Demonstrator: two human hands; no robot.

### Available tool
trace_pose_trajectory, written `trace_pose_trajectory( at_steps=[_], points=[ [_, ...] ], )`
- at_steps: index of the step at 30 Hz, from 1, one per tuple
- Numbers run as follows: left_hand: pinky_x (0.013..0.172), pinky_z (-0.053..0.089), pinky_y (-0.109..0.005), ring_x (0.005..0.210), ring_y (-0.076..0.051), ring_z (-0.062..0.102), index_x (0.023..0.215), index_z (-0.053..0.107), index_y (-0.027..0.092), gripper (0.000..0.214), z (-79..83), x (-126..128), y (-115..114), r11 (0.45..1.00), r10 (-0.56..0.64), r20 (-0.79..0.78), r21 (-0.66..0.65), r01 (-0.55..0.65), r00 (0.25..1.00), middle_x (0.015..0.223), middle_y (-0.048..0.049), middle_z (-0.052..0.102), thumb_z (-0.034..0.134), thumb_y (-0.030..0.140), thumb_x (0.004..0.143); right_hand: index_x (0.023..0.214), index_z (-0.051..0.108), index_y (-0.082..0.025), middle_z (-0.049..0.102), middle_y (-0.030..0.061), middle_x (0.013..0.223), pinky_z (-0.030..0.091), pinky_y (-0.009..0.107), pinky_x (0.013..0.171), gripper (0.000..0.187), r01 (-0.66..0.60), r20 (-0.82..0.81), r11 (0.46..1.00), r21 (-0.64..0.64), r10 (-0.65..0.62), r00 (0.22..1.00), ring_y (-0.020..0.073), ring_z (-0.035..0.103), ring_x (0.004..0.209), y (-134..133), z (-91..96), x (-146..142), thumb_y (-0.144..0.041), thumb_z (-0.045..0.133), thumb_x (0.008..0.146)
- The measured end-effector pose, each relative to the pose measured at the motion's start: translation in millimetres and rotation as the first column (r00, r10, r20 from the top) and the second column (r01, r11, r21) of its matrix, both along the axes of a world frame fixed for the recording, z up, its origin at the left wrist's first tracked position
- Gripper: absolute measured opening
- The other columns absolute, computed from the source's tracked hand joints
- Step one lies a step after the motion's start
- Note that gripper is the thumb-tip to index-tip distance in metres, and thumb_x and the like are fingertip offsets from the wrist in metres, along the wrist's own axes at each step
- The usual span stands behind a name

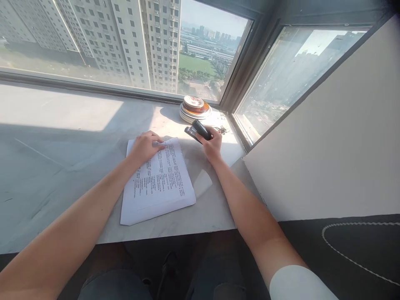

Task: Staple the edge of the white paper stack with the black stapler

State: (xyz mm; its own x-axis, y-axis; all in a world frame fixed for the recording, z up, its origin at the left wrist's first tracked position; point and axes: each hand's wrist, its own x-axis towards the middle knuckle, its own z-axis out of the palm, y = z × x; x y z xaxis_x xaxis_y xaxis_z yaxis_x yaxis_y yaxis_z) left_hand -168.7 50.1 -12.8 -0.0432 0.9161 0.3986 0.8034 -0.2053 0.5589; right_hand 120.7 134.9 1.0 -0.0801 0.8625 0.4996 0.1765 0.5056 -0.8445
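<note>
- From my end, by head camera: two bare hands over a pale marbled sill in a window corner, one on paper, one on a stapler.
- Right hand: fingers and thumb wrapped round the black stapler, grip closed about its body. The stapler sits within the fingers, its front end poking out past them to the left, toward the paper.
- Stapler's place: just beyond the far right corner of the paper, near the sill's far right corner, apart from the sheets. I cannot tell whether its base touches the sill.
- Left hand: laid over the far left part of the printed sheets, fingertips and thumb near the far edge, only a narrow gap between thumb and forefinger. I cannot tell whether they pinch the paper or just press it.
- Sheets lie flat, near edge just back from the sill's front edge; print runs from far edge to near, too small for me to read.
- Stack of dishes behind the stapler, by the window frame at the sill's far right corner. Small dark tangle to its right, unidentified.
- Sunlight falls across the dishes; white wall borders the sill's right end.
</note>
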Motion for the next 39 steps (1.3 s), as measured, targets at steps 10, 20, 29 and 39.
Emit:
trace_pose_trajectory(
  at_steps=[10, 20, 29, 39],
  points=[
    [0.117, 0.045, -0.063, 0.122, -0.036, 0.056, 0.115, 0.080, 0.028, 0.033, 8.9, 3.6, -6.0, 0.993, 0.035, -0.061, 0.117, -0.028, 0.997, 0.122, -0.0104, 0.062, 0.090, 0.027, 0.084, 0.102, 0.079, -0.024, 0.078, 0.0040, 0.100, 0.054, 0.044, 0.093, 0.032, -0.146, 0.241, 0.988, -0.056, 0.155, 0.958, 0.0262, 0.070, 0.097, 8.4, -3.9, 16.5, -0.039, 0.088, 0.075],
    [0.115, 0.045, -0.061, 0.122, -0.037, 0.056, 0.123, 0.073, 0.028, 0.038, 10.0, 5.5, -7.6, 0.977, 0.124, -0.035, 0.180, -0.116, 0.992, 0.122, -0.0119, 0.057, 0.086, 0.024, 0.088, 0.106, 0.079, -0.024, 0.078, 0.0052, 0.109, 0.054, 0.045, 0.097, 0.044, -0.391, 0.325, 0.905, -0.167, 0.425, 0.845, 0.0281, 0.069, 0.105, 8.8, 4.0, 33.7, -0.047, 0.092, 0.071],
    [0.112, 0.043, -0.063, 0.119, -0.038, 0.056, 0.116, 0.076, 0.028, 0.029, 0.4, 2.2, -1.0, 0.976, 0.132, -0.026, 0.176, -0.126, 0.991, 0.124, -0.0117, 0.060, 0.085, 0.027, 0.088, 0.101, 0.077, -0.023, 0.073, 0.0017, 0.096, 0.053, 0.037, 0.079, 0.044, -0.577, 0.379, 0.709, -0.405, 0.704, 0.600, 0.0228, 0.068, 0.087, 6.6, 25.2, 58.5, -0.039, 0.097, 0.066],
    [0.108, 0.045, -0.060, 0.119, -0.037, 0.057, 0.106, 0.078, 0.025, 0.015, 0.2, 5.1, -3.4, 0.975, 0.156, -0.054, 0.166, -0.145, 0.986, 0.125, -0.0117, 0.062, 0.081, 0.028, 0.091, 0.108, 0.075, -0.024, 0.074, 0.0047, 0.101, 0.051, 0.036, 0.083, 0.045, -0.622, 0.583, 0.639, -0.453, 0.740, 0.335, 0.0232, 0.066, 0.092, -27.2, 72.0, 42.8, -0.063, 0.082, 0.086]
  ],
)
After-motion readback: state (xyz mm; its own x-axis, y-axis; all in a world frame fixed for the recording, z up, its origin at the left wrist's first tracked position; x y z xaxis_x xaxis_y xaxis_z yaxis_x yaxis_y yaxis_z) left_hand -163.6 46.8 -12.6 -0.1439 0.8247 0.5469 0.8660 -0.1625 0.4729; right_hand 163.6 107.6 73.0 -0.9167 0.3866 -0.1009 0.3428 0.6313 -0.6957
